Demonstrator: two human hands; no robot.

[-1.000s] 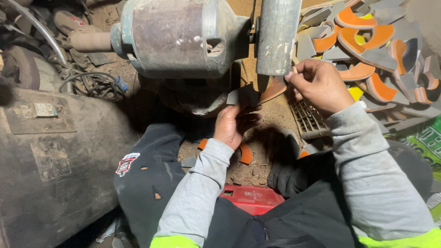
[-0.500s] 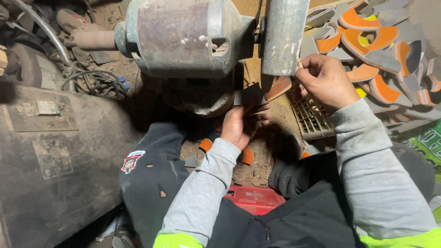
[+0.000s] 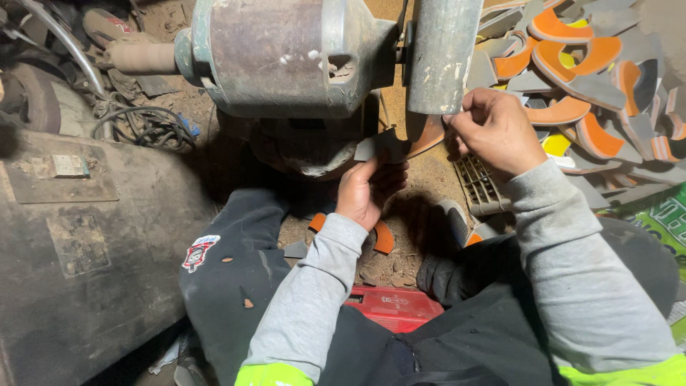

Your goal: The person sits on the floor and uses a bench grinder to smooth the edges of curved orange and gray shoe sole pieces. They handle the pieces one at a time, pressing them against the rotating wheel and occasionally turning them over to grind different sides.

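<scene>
A curved orange-and-grey sole-shaped piece (image 3: 421,136) is held against the underside of a grey cylindrical grinding wheel (image 3: 441,53), beside a dusty grey metal motor housing (image 3: 286,53). The right hand (image 3: 496,132) is pinched on its right end; the left hand (image 3: 368,189) is curled under its left end. A heap of similar orange-and-grey pieces (image 3: 579,78) is seen at the upper right. Fingertips lie close to the wheel, so a slip could graze them or fling the piece away

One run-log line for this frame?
left hand: holds sole piece | right hand: steadies it | against grinding wheel | sole pile at right
</scene>
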